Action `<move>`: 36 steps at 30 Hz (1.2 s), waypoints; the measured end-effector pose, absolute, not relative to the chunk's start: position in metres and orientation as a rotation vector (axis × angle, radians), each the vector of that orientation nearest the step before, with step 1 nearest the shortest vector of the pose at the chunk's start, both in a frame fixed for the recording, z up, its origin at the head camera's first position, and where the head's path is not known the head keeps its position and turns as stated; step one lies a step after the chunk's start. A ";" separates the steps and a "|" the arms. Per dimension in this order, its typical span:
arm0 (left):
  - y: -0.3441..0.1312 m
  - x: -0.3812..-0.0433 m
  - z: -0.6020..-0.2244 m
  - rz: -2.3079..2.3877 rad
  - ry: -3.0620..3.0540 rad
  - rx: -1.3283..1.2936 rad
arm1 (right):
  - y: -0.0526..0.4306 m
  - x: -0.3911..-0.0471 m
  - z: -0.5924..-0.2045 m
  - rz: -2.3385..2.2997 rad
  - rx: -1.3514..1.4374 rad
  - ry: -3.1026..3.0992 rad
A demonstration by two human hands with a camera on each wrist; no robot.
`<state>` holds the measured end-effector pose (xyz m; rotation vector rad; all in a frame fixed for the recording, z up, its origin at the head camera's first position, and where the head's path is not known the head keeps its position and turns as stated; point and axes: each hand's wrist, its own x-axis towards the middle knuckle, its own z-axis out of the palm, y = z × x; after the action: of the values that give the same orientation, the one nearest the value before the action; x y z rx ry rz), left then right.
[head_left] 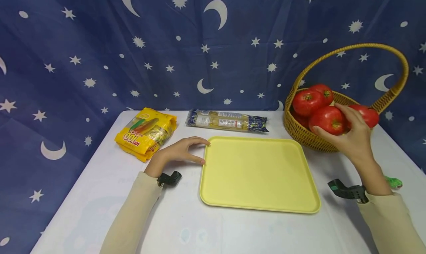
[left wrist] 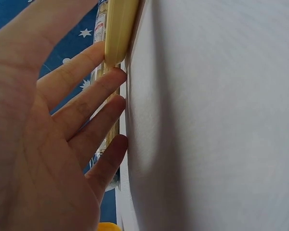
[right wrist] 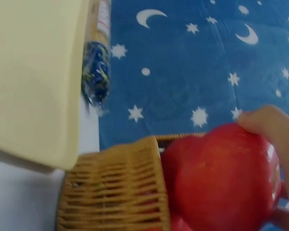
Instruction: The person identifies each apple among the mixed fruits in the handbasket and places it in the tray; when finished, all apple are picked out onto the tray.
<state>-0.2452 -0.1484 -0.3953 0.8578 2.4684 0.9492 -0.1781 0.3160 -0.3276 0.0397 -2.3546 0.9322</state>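
Note:
My right hand (head_left: 356, 135) grips a red apple (head_left: 327, 120) at the front of the wicker basket (head_left: 307, 139), thumb on one side and fingers on the other. In the right wrist view this apple (right wrist: 226, 178) rises over the basket's rim, against other red fruit. More red apples (head_left: 307, 102) fill the basket around it. At the left edge of the pale yellow tray (head_left: 259, 172), my left hand (head_left: 178, 150) has its thumb and fingers spread, fingertips right at the rim. The left wrist view shows those fingers (left wrist: 94, 96) nearly straight beside the tray's edge (left wrist: 119, 36).
A yellow snack bag (head_left: 146, 132) lies at the back left. Behind the tray is a clear packet of long pasta (head_left: 226, 121) with dark blue ends. A small green object (head_left: 394, 182) shows beside the right wrist. The basket's tall handle (head_left: 352, 47) arches over the fruit.

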 end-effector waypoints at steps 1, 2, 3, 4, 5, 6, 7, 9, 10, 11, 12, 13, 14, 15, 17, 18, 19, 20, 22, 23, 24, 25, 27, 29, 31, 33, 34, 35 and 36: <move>-0.148 -0.245 -0.395 0.948 2.469 0.857 | 0.314 -0.178 -0.328 0.938 0.037 -2.350; -0.148 -0.245 -0.395 0.947 2.469 0.858 | 0.313 -0.178 -0.328 0.941 0.024 -2.353; -0.148 -0.245 -0.395 0.947 2.467 0.858 | 0.311 -0.178 -0.328 0.948 0.020 -2.354; -0.148 -0.245 -0.395 0.945 2.467 0.859 | 0.310 -0.178 -0.329 0.952 0.018 -2.358; -0.148 -0.245 -0.395 0.944 2.465 0.859 | 0.309 -0.178 -0.329 0.959 0.024 -2.360; -0.148 -0.245 -0.394 0.944 2.463 0.859 | 0.308 -0.178 -0.330 0.967 0.032 -2.359; -0.148 -0.245 -0.394 0.942 2.462 0.860 | 0.306 -0.178 -0.330 0.974 0.042 -2.361; -0.149 -0.246 -0.394 0.939 2.462 0.858 | 0.304 -0.179 -0.329 0.973 0.056 -2.376; -0.149 -0.246 -0.394 0.938 2.463 0.856 | 0.303 -0.180 -0.329 0.970 0.061 -2.384; -0.149 -0.247 -0.394 0.937 2.462 0.853 | 0.301 -0.181 -0.328 0.970 0.069 -2.390; -0.150 -0.247 -0.394 0.939 2.461 0.851 | 0.299 -0.182 -0.328 0.968 0.076 -2.398; -0.150 -0.247 -0.394 0.940 2.461 0.848 | 0.297 -0.182 -0.327 0.967 0.085 -2.405; -0.150 -0.247 -0.394 0.943 2.459 0.844 | 0.295 -0.183 -0.326 0.967 0.094 -2.411; -0.150 -0.247 -0.395 0.946 2.457 0.842 | 0.293 -0.184 -0.326 0.971 0.110 -2.409; -0.150 -0.247 -0.395 0.953 2.452 0.842 | 0.289 -0.185 -0.324 0.974 0.131 -2.410; -0.150 -0.247 -0.395 0.957 2.449 0.843 | 0.288 -0.186 -0.324 0.978 0.142 -2.410; -0.150 -0.247 -0.396 0.960 2.447 0.845 | 0.286 -0.186 -0.324 0.979 0.150 -2.411; -0.150 -0.247 -0.396 0.962 2.445 0.846 | 0.285 -0.186 -0.324 0.983 0.159 -2.411; -0.150 -0.247 -0.396 0.960 2.446 0.846 | 0.282 -0.187 -0.324 0.987 0.174 -2.413; -0.150 -0.247 -0.396 0.959 2.447 0.845 | 0.281 -0.188 -0.325 0.989 0.182 -2.414; -0.150 -0.247 -0.395 0.957 2.447 0.844 | 0.280 -0.188 -0.326 0.997 0.194 -2.414; -0.150 -0.247 -0.395 0.954 2.449 0.842 | 0.278 -0.188 -0.326 1.003 0.201 -2.419; -0.150 -0.247 -0.395 0.950 2.451 0.839 | 0.276 -0.188 -0.327 1.014 0.218 -2.430; -0.149 -0.246 -0.394 0.950 2.448 0.837 | 0.273 -0.188 -0.328 1.018 0.233 -2.443; -0.149 -0.246 -0.394 0.953 2.445 0.835 | 0.270 -0.187 -0.327 1.020 0.243 -2.457; -0.149 -0.246 -0.394 0.958 2.441 0.835 | 0.268 -0.187 -0.327 1.020 0.260 -2.465; -0.149 -0.246 -0.394 0.962 2.439 0.835 | 0.266 -0.187 -0.327 1.018 0.268 -2.467; -0.149 -0.246 -0.394 0.964 2.438 0.836 | 0.265 -0.186 -0.327 1.019 0.278 -2.470; -0.149 -0.246 -0.394 0.967 2.436 0.837 | 0.264 -0.186 -0.327 1.020 0.290 -2.472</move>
<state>-0.2460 -0.1488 -0.3944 0.8374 2.4364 0.9674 -0.1865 0.2638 -0.3267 0.2897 -2.4718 1.0200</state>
